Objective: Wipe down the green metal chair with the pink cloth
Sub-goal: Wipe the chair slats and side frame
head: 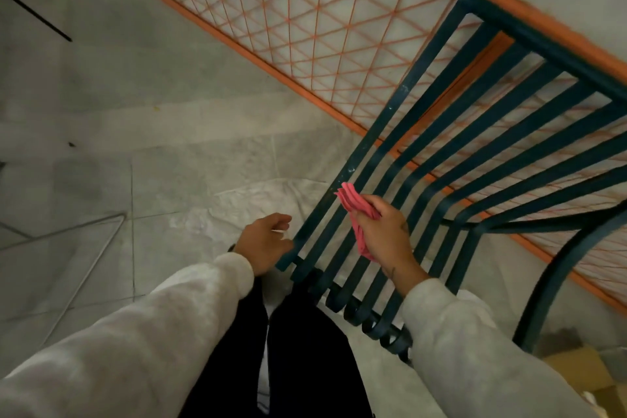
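Right of centre, the right hand point(383, 234) grips the soft, bunched pink cloth point(356, 210) over the rigid green chair point(451, 132); the left hand point(264, 241), loosely open, touches the slat ends.

The chair point(451, 159) is dark green painted metal, made of flat smooth strips with a dull shine and some pale scuffs on the left strip. The cloth point(356, 210) is soft pink fabric, bunched and creased. The sleeves point(142, 343) look fuzzy and pale, like fleece. The floor point(101, 105) is grey, smooth stone or tile. The far frame point(305, 30) is orange with thin string netting. A cardboard box point(576, 370) looks matt brown.
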Demonstrator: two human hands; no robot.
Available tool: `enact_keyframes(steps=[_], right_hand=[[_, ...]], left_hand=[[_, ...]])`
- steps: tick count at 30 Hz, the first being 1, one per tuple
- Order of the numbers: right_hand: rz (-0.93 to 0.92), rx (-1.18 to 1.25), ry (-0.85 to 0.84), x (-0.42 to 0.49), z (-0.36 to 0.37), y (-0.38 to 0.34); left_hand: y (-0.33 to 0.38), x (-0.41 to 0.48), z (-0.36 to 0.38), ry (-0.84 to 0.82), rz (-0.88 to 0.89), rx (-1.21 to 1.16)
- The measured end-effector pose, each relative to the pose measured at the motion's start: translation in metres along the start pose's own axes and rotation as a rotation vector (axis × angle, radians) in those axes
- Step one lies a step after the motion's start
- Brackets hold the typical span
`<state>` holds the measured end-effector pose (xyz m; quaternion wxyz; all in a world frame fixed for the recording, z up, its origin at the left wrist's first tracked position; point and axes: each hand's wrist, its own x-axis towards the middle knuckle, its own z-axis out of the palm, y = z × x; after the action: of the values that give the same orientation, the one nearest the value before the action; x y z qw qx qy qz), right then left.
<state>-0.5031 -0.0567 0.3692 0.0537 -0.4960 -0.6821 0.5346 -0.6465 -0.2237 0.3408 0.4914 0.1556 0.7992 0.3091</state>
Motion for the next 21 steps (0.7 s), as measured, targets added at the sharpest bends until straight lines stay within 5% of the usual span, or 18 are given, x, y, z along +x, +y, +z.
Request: enact_keyframes(steps=[13,16,21], right_hand=[[-0.339,-0.315,0.031,0.054,0.053,0.043],[-0.439,-0.294,-0.119,0.028,0.065,0.042],[-0.7,-0.591,-0.291,0.025,0.047,0.058]], left_hand=[[-0.035,0.045,0.02,-0.101,-0.008,0.063],[-0.038,0.048,0.019,-0.109,-0.026,0.03],[-0.041,0.049,0.015,-0.108,-0.072,-0.006]])
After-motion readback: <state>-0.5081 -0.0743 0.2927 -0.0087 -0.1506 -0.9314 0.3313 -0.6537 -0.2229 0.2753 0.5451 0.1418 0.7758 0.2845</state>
